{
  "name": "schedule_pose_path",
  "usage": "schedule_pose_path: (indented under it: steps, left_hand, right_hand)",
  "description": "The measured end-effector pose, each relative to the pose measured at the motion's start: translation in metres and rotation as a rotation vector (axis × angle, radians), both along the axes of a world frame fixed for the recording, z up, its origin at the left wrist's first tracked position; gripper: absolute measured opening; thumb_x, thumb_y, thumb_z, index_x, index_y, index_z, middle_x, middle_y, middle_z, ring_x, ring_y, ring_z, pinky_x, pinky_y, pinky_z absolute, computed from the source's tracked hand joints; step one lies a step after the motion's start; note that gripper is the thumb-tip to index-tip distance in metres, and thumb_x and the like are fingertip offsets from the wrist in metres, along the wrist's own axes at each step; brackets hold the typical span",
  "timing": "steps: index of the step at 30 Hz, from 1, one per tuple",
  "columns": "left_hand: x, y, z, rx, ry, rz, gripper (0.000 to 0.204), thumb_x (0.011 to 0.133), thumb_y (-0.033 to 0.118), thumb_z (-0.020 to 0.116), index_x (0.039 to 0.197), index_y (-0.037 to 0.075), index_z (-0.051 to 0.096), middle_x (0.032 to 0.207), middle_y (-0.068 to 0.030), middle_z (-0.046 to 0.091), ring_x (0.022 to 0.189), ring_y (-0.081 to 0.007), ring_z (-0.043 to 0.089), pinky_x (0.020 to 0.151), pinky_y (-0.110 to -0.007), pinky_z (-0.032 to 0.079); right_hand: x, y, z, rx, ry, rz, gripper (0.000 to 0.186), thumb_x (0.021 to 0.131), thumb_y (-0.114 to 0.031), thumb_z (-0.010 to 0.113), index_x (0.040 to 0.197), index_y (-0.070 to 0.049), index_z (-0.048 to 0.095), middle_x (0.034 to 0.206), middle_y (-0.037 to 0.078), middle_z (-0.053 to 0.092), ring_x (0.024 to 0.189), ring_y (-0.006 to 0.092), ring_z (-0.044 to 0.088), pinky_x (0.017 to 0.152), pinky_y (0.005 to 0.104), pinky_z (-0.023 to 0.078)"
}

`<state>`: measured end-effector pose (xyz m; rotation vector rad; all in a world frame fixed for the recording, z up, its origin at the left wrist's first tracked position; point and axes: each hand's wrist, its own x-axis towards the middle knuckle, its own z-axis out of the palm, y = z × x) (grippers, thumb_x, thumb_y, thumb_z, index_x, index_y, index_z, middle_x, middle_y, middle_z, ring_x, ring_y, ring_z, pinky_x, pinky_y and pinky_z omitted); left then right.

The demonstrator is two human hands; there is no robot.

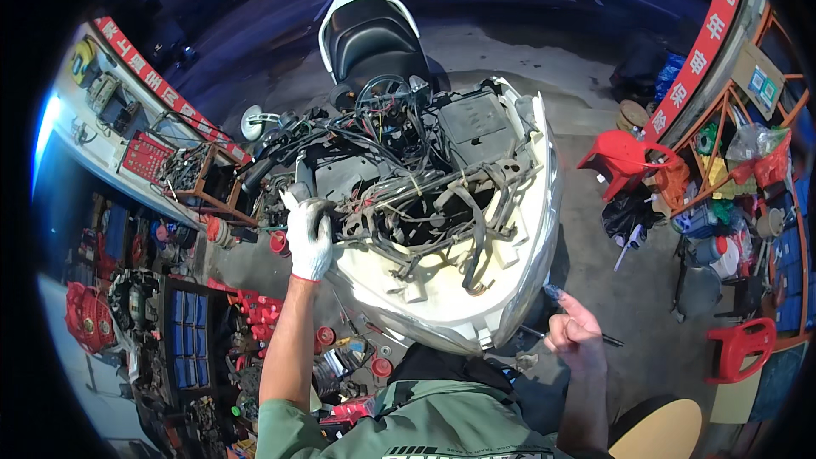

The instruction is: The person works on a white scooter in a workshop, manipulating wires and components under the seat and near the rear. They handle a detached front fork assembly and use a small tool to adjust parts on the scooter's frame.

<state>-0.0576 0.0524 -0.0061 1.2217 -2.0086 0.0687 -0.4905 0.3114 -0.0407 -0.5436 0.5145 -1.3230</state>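
A partly stripped scooter [425, 289] stands in front of me, its white front shell nearest and its black seat [370, 38] at the far end. Bundles of dark wiring [399, 191] and bare frame tubes lie exposed inside the shell. My left hand [309, 240], in a white glove, is closed at the shell's left edge, its fingers curled over a dark rounded part whose kind I cannot make out. To the right of the shell, my bare right hand [575, 331] has curled fingers round a thin screwdriver [612, 341]. Its index finger points out, with a dark blue tip.
Red plastic chairs [625, 161] stand at the right, near crowded shelves [722, 161]. At the left are a blue-drawer cabinet [189, 336], a tool rack [204, 178] and scattered parts. A round yellowish stool top [663, 432] is close at my lower right.
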Motion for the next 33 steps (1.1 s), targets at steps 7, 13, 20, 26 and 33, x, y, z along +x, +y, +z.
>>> schedule_pose_path:
  steps: [7, 13, 20, 26, 33]
  left_hand:
    - [-0.005, 0.003, -0.002, -0.03, 0.011, 0.029, 0.027, 0.079, -0.004, 0.063, 0.103, 0.006, 0.069, 0.105, -0.0131, 0.068, 0.105, -0.0338, 0.063, 0.097, -0.042, 0.047]
    - [-0.004, 0.003, -0.005, -0.021, 0.025, 0.069, 0.026, 0.08, -0.003, 0.063, 0.103, 0.006, 0.069, 0.105, -0.0132, 0.067, 0.106, -0.0335, 0.063, 0.098, -0.042, 0.047]
    - [-0.002, 0.002, -0.004, -0.024, 0.026, 0.074, 0.024, 0.08, -0.001, 0.064, 0.102, 0.006, 0.069, 0.104, -0.0131, 0.068, 0.106, -0.0331, 0.064, 0.097, -0.042, 0.048]
    - [-0.002, 0.004, -0.005, -0.037, 0.026, 0.099, 0.024, 0.082, -0.001, 0.063, 0.105, 0.005, 0.069, 0.107, -0.0146, 0.068, 0.105, -0.0348, 0.064, 0.095, -0.042, 0.05]
    - [-0.002, 0.006, 0.001, -0.004, 0.026, 0.077, 0.026, 0.082, 0.0, 0.064, 0.107, 0.004, 0.068, 0.108, -0.0158, 0.067, 0.106, -0.0361, 0.063, 0.095, -0.043, 0.05]
  right_hand:
    - [-0.003, -0.008, 0.015, -0.081, -0.07, 0.162, 0.059, 0.102, -0.018, 0.058, 0.157, -0.011, 0.038, 0.071, 0.008, 0.051, 0.058, 0.0113, 0.039, 0.059, 0.0265, 0.035]
    - [0.006, -0.007, 0.009, -0.043, -0.101, 0.165, 0.062, 0.1, -0.02, 0.064, 0.156, -0.009, 0.039, 0.07, 0.009, 0.054, 0.053, 0.0092, 0.034, 0.054, 0.0263, 0.029]
    - [0.018, -0.013, 0.002, 0.033, -0.034, 0.325, 0.063, 0.099, -0.021, 0.065, 0.156, -0.01, 0.039, 0.072, 0.008, 0.052, 0.056, 0.0109, 0.038, 0.056, 0.0244, 0.033]
    - [0.033, -0.027, 0.003, 0.035, -0.029, 0.448, 0.059, 0.1, -0.021, 0.062, 0.156, -0.014, 0.041, 0.073, 0.008, 0.053, 0.059, 0.0125, 0.043, 0.055, 0.0246, 0.034]
    - [0.047, -0.032, 0.014, 0.06, 0.014, 0.47, 0.059, 0.099, -0.023, 0.065, 0.153, -0.011, 0.045, 0.068, 0.008, 0.051, 0.053, 0.0116, 0.036, 0.055, 0.0274, 0.031]
